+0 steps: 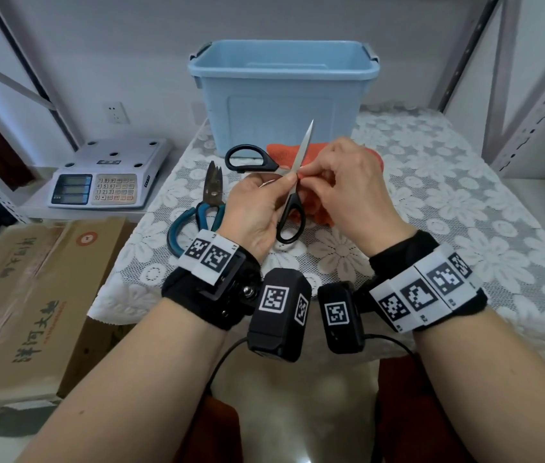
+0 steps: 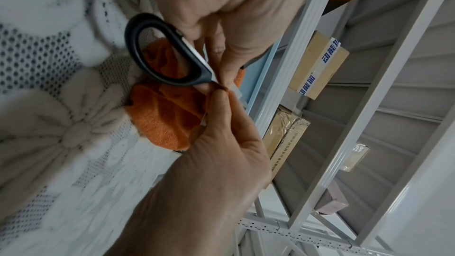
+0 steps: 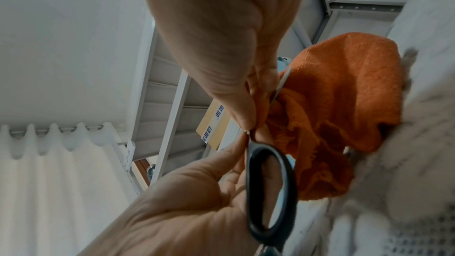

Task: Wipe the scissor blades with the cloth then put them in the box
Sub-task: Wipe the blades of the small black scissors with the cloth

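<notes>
- Cardboard box (image 1: 30, 295): floor, far left; closed flaps, contents unseen.
- Electronic scale (image 1: 104, 175): low shelf beside the table.
- Teal-handled shears (image 1: 204, 208): flat on the lace tablecloth (image 1: 431, 195), blades shut.
- Left hand (image 1: 257, 212): fingers curled around the black-handled scissors (image 1: 292, 202), spread wide, one blade pointing up.
- Right hand (image 1: 351, 188): pinches the orange cloth (image 1: 317, 208) onto that blade near the pivot.
- Blue box (image 1: 284, 105): behind the hands, lidless; interior mostly hidden.
</notes>
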